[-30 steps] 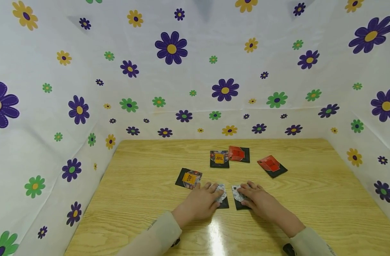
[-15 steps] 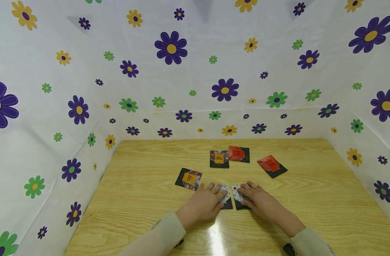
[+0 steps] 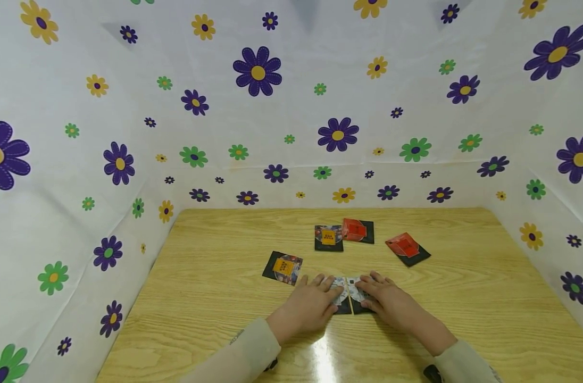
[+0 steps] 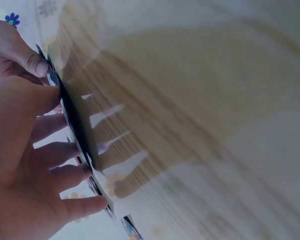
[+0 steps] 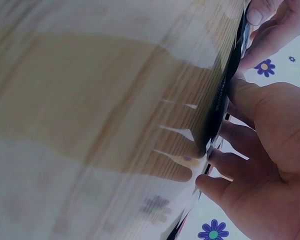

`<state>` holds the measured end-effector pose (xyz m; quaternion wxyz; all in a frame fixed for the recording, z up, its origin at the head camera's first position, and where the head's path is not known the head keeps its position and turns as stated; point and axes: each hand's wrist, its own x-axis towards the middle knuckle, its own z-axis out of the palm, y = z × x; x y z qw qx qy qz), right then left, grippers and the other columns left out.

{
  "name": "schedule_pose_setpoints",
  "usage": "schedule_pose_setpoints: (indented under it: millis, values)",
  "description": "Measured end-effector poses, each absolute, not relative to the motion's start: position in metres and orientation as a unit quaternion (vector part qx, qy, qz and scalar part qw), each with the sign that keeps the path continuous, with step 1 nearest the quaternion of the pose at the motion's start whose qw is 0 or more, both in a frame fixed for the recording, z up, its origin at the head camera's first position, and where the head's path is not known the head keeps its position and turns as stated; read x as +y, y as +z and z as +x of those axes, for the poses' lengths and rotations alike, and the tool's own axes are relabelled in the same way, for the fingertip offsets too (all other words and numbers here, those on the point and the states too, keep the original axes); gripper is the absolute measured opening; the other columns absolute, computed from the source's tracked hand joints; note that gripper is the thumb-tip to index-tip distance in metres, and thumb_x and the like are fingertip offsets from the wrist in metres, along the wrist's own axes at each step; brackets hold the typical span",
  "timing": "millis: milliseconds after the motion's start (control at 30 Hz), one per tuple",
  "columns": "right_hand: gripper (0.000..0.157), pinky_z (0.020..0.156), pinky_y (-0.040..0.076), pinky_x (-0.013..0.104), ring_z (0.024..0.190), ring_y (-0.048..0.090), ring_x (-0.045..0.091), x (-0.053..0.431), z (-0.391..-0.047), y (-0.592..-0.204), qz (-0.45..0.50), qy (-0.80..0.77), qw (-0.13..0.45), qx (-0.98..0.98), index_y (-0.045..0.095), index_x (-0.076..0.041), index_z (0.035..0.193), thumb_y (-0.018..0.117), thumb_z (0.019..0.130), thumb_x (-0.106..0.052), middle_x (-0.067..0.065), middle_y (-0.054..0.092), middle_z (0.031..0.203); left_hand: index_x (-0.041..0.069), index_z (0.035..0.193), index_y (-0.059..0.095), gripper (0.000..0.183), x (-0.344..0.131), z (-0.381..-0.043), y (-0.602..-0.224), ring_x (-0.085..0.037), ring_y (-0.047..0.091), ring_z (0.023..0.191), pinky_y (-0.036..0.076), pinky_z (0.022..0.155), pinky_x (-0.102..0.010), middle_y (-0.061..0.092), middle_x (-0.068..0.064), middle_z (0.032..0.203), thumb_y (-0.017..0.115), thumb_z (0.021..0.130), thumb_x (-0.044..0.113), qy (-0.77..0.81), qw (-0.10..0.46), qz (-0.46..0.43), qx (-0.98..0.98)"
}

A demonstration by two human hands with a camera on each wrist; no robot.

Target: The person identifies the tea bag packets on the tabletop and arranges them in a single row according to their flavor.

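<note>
Resting the left hand (image 3: 308, 304), fingers spread, on the left pale packet (image 3: 342, 307) at near centre; resting the right hand (image 3: 392, 303), also spread, on the right pale packet (image 3: 360, 306) across a narrow gap. Outward on the wooden table (image 3: 200, 300): left, orange-labelled packet (image 3: 283, 267); far, second orange-labelled packet (image 3: 329, 238) beside red packet (image 3: 357, 231); right, second red packet (image 3: 408, 249).

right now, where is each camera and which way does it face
Head: on the head, facing forward and down at cards, table and cloth; left hand, right hand and sleeves show.
Left wrist: on that wrist, looking low across the table; left hand near, right hand beyond.
Right wrist: on that wrist, looking low across the table; right hand near, left hand beyond.
Both wrist views share hands, table, cloth.
</note>
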<state>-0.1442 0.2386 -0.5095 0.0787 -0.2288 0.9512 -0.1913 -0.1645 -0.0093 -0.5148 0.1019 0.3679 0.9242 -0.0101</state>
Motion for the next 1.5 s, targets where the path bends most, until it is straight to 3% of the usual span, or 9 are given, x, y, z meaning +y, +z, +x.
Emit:
schedule_pose_setpoints:
  millis: [900,1500]
  values:
    - [0.046,0.114,0.039,0.072,0.147,0.044,0.054,0.241,-0.143,-0.511,-0.233,-0.2,0.071,0.949,0.062,-0.002,0.145,0.067,0.103,-0.02,0.026,0.056,0.153,0.03,0.165,0.04,0.053,-0.018,-0.168,-0.513,-0.029,0.04,0.156,0.038,0.124,-0.06,0.038,-0.002,0.171,0.044,0.113,0.044,0.037,0.089,0.375,0.922]
    - [0.046,0.116,0.038,0.071,0.148,0.042,0.053,0.239,-0.143,-0.509,-0.235,-0.198,0.079,0.949,0.062,-0.003,0.145,0.067,0.104,-0.022,0.025,0.055,0.155,0.02,0.159,0.05,0.048,-0.084,-0.206,-0.508,-0.039,0.044,0.152,0.037,0.12,-0.069,0.049,-0.01,0.164,0.046,0.114,0.034,0.056,0.073,0.296,0.951]
